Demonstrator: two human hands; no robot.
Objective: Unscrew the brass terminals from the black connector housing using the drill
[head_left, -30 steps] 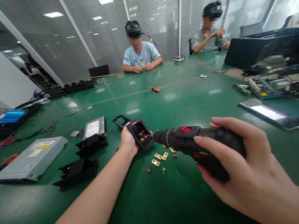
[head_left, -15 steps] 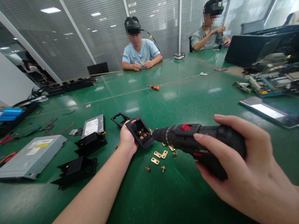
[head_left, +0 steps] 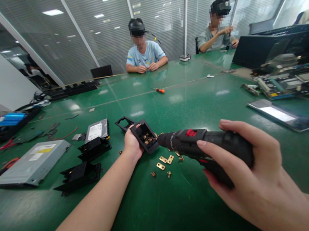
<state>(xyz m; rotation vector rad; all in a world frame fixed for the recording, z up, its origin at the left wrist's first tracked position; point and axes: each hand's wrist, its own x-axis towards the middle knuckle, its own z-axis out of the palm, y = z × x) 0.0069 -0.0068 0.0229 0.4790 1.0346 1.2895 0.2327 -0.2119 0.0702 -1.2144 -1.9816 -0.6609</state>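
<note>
Black, open plastic box (head_left: 142,130) sits in my left hand (head_left: 132,145), fingers clamped on it; my right hand (head_left: 261,176) wraps its fingers around a black-and-red drill (head_left: 188,142).

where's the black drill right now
In the head view, the black drill is right of centre, held in the right hand, its front end close to the right side of the black box in the left hand.

Left hand (head_left: 132,144) outstretched, right hand (head_left: 258,171) curled
</note>
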